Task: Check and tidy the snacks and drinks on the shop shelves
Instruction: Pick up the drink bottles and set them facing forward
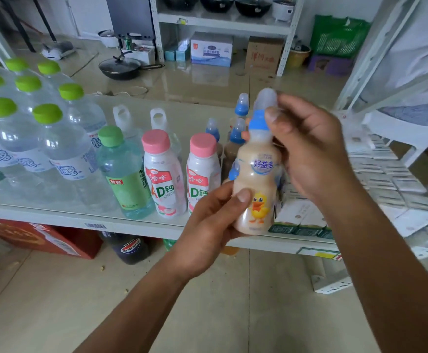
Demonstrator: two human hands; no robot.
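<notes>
I hold a small beige milk-drink bottle (257, 179) with a yellow duck picture and a blue teat-shaped cap upright in front of the white shelf (136, 222). My left hand (208, 225) grips its lower body, thumb on the front. My right hand (309, 146) is closed around the cap and neck from the right. Behind it on the shelf stand several similar blue-capped bottles (237, 138). Two pink-capped AD milk bottles (163, 174) and a green-capped bottle (123, 174) stand to the left.
Several large green-capped water bottles (42, 138) fill the shelf's left end. Flat white and green cartons (299, 220) lie at the right. Below the shelf are a red box (42, 238) and a dark cola bottle (131, 248). A wok (123, 67) sits on the floor beyond.
</notes>
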